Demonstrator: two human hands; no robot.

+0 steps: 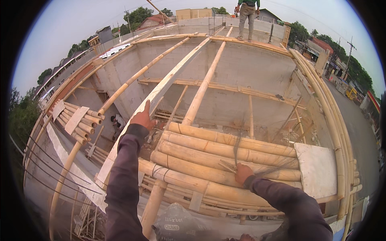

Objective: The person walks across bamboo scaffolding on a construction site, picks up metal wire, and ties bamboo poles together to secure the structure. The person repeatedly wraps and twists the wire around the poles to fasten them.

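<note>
My left hand [143, 117] rests on a long pale wooden plank [161, 90] that slants from lower left up toward the far wall. My right hand [243, 172] is closed around a bundle of thin dark tie wires [238, 144] that stick up and fan out over a platform of several thick bamboo poles [209, 158] lashed side by side in front of me. Both arms wear dark purple sleeves.
A grey board [317, 170] lies on the platform's right end. Bamboo poles [203, 86] span an unroofed block-walled room [241, 64]. Another bamboo stack [80, 120] sits left. A person [247, 18] stands on the far wall; another person [118, 122] crouches below. Rebar [48, 168] juts out lower left.
</note>
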